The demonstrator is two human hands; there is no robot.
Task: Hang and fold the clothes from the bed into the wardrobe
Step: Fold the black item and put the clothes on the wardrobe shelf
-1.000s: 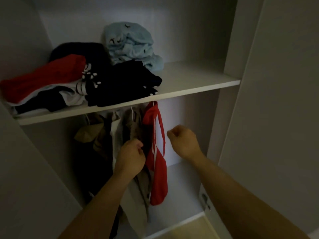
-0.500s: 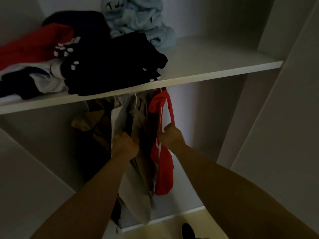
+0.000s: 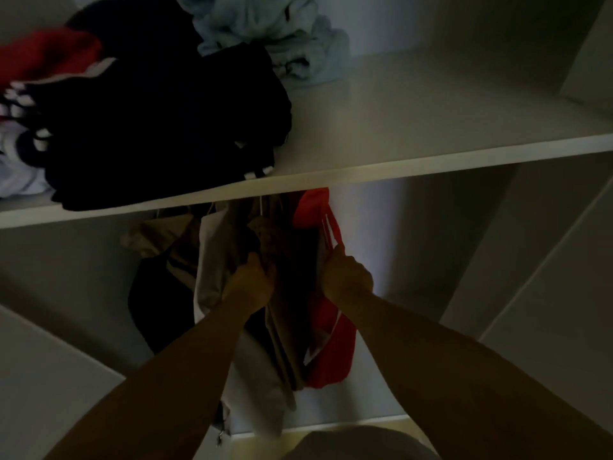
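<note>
Inside the dim wardrobe, several garments hang under the white shelf [image 3: 365,172]. My left hand [image 3: 250,282] grips the beige hanging garment [image 3: 282,327] in the middle of the row. My right hand [image 3: 345,275] holds the edge of the red garment with white stripes [image 3: 331,356], which hangs at the right end. A grey-white garment [image 3: 212,260] and a dark one [image 3: 156,300] hang to the left. The hangers' tops are hidden behind the shelf edge.
On the shelf lie folded clothes: a black pile [image 3: 166,127], a red piece [image 3: 46,58] and a light blue bundle [image 3: 268,38]. The wardrobe's side panel [image 3: 547,277] stands to the right. The wardrobe floor edge [image 3: 331,423] shows below.
My right hand moved left from free air and took hold of the red garment. My left hand stayed on the beige garment. The camera moved closer to the hanging clothes.
</note>
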